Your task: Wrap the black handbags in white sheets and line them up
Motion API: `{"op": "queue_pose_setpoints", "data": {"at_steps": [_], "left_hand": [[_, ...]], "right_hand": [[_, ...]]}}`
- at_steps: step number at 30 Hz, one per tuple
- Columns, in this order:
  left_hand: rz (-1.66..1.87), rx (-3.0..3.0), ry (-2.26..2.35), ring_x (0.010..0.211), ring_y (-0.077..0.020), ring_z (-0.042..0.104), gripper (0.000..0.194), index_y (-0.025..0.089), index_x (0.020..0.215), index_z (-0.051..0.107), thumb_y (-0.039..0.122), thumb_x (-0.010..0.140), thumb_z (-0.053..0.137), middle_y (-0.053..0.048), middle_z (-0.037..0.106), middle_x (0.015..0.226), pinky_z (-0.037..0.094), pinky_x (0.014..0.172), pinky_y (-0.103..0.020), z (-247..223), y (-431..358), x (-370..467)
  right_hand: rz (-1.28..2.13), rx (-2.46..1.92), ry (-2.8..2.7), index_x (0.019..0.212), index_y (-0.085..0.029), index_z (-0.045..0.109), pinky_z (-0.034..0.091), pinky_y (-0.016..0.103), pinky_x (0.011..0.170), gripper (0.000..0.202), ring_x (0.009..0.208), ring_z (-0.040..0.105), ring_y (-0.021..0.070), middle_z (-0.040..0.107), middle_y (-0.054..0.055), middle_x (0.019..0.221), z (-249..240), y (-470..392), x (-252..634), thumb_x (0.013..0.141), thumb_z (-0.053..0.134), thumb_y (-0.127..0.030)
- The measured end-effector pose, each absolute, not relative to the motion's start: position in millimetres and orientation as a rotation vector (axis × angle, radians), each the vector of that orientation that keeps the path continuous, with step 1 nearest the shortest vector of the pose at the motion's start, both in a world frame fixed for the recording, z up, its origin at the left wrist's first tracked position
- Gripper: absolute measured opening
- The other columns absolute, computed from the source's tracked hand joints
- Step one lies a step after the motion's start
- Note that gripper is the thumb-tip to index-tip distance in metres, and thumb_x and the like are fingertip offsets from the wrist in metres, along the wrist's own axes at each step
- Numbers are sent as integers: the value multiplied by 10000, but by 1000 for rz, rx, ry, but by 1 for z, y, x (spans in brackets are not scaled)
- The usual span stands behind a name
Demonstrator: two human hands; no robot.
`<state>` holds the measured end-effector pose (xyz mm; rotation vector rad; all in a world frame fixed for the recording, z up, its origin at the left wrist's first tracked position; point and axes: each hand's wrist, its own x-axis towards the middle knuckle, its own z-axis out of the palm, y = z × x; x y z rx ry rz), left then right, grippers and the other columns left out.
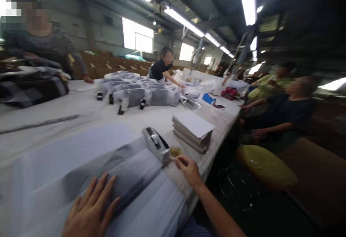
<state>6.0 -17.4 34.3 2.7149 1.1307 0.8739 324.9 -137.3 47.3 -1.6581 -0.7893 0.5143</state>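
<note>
My left hand (92, 206) lies flat, fingers spread, on a dark folded piece (105, 165) that seems to be cloth under thin white sheet material. Pale, tissue-like sheets (151, 208) spread around it on the table. My right hand (189, 170) is at the near table edge, thumb and fingers pinched together. Its fingertips are beside a small, shallow dish (176, 152) with something yellowish in it. Whatever the pinch holds is too small to make out. A grey tape dispenser (156, 144) stands between my hands, just left of the dish.
A stack of white cards (193, 129) stands beyond the dish. Wrapped grey bundles with black tags (135, 96) cover the table's middle. A blue dispenser (208, 98) and a phone (218, 106) lie farther off. Co-workers surround the table; a yellow-cushioned stool (266, 165) stands right.
</note>
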Motion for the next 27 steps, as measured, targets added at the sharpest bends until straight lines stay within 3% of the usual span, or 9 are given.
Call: {"op": "queue_pose_setpoints", "data": {"at_steps": [3,10,16,20,23,27], "left_hand": [[773,2743,1211,1391,-323,374,539,249,1452,401,481,967,370,-75,469,1478,405,1064,-565,43,-19,7],[789,2493,1338,1337,-241,467,459,260,1457,390,257,999,366,-58,391,1529,430,1089,-475,66,-24,9],[827,2274,1528,1276,-260,535,545,298,1474,354,131,958,405,-68,308,1569,537,977,-392,72,-23,6],[874,2175,1526,1340,-259,460,583,276,1484,325,171,936,493,-85,318,1565,478,1046,-412,74,-18,0],[907,2124,1517,1381,-256,400,622,265,1498,288,177,926,518,-98,301,1571,438,1084,-423,72,-17,-4],[957,2102,1513,1390,-250,384,640,293,1509,249,180,932,502,-86,303,1572,445,1080,-425,67,-17,-4]], "right_hand": [[607,-1653,-941,890,-190,714,484,285,728,307,747,616,166,683,25,783,68,-142,323,772,709,-474],[667,-1557,-1611,873,-238,714,533,289,721,158,788,666,183,714,45,832,125,-105,304,844,664,-384],[834,-1333,-2096,848,-242,721,527,297,705,228,725,643,168,705,45,791,154,-40,265,881,590,-426],[895,-1170,-2348,855,-251,733,498,270,715,235,711,627,144,697,17,764,162,6,229,884,573,-421],[815,-1060,-2531,839,-263,743,452,243,677,170,675,608,124,692,-2,742,161,34,203,862,604,-357],[709,-1133,-2649,715,-285,731,400,227,622,52,645,615,123,696,-36,695,155,56,177,732,704,-243]]}}
